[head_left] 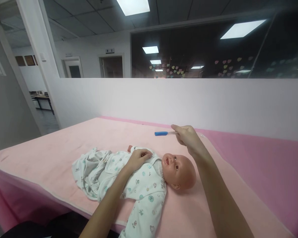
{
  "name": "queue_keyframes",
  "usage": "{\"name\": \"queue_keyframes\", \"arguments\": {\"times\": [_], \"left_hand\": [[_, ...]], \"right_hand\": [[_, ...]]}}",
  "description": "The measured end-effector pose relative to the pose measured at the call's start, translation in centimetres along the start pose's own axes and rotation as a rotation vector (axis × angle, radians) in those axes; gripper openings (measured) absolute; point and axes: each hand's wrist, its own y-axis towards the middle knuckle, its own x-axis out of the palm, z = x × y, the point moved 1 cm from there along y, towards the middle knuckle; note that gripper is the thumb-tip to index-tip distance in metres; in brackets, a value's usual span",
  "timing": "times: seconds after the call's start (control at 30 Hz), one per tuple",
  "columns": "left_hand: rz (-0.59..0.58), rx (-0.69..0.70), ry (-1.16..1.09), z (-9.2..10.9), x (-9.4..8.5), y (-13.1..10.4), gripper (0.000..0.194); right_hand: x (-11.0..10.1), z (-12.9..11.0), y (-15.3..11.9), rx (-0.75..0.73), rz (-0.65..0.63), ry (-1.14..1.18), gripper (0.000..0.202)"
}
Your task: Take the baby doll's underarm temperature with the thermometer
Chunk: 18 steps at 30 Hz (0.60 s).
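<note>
A baby doll [178, 171] lies on its back, its head to the right and its mouth open. It wears a white printed baby outfit [144, 185], with the sleeve nearer me stretched toward the front edge. My left hand [138, 159] rests on the doll's chest near the collar, fingers curled in; what they grip, if anything, is hidden. Above the doll's head, my right hand [186, 136] is raised and pinches a slim stick. The stick has a clear shaft and a blue end [161, 133] that points left. Its exact kind is unclear.
A light pink sheet [57, 145] covers the table, over a darker pink cover [263, 155] at the right. Behind the table stands a white half wall [149, 99] with a window above. A doorway opens at the left.
</note>
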Motion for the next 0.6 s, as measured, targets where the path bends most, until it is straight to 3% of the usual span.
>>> {"name": "queue_keyframes", "arguments": {"times": [0.17, 0.3, 0.37, 0.47, 0.53, 0.6], "left_hand": [[-0.039, -0.023, -0.01, 0.7, -0.4, 0.0, 0.025], [-0.244, -0.045, -0.07, 1.7, -1.6, -1.0, 0.026], [-0.353, -0.041, -0.118, 2.0, -2.1, -1.7, 0.024], [-0.351, -0.007, -0.15, 2.2, -2.3, -2.4, 0.021], [-0.319, 0.018, -0.168, 2.3, -2.1, -2.7, 0.018], [-0.311, 0.038, -0.204, 2.3, -2.0, -2.8, 0.016]], "right_hand": [[-0.4, -1.8, -1.7, -0.136, -0.003, -0.051, 0.05], [-1.5, -1.7, -5.7, -0.393, -0.002, -0.412, 0.048], [-1.8, -0.3, -8.7, -0.605, 0.018, -0.653, 0.045], [-1.3, 3.2, -13.8, -1.013, 0.119, -0.923, 0.031], [-0.5, 5.7, -16.6, -1.094, 0.107, -1.029, 0.031], [0.6, 7.9, -18.5, -1.067, 0.041, -1.087, 0.028]]}}
